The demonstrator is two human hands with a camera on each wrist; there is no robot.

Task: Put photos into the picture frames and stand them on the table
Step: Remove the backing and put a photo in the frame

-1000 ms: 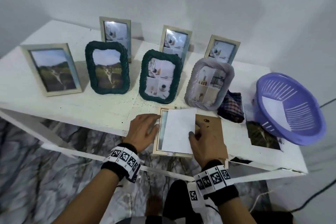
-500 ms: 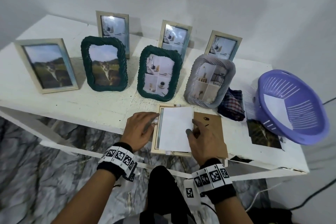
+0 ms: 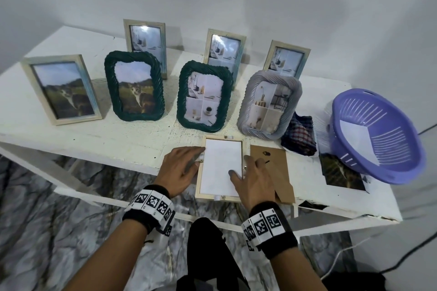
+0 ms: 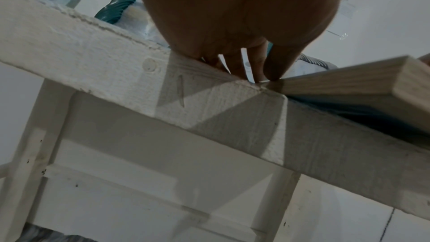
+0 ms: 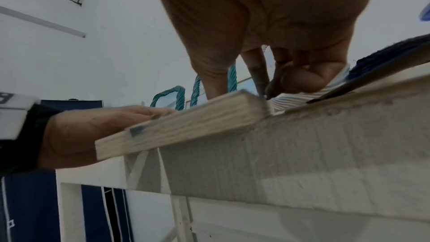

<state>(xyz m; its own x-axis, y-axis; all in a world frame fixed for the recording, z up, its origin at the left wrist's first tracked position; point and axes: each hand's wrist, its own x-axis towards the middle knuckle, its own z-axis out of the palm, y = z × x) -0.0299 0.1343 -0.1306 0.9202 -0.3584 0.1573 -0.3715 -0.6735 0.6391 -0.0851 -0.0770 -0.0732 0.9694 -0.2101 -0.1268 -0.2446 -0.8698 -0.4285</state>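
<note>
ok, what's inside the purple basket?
A white sheet lies inside the purple slotted plastic basket, blank side up. Anything beneath the sheet is hidden.

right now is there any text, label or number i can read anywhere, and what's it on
No readable words or brands anywhere.
Left wristband: square black-and-white coded markers, no letters.
Right wristband: the same markers, no legible text.
White photo back lying in the wooden frame: blank.
Photos in the standing frames: pictures only, no legible writing.
</note>
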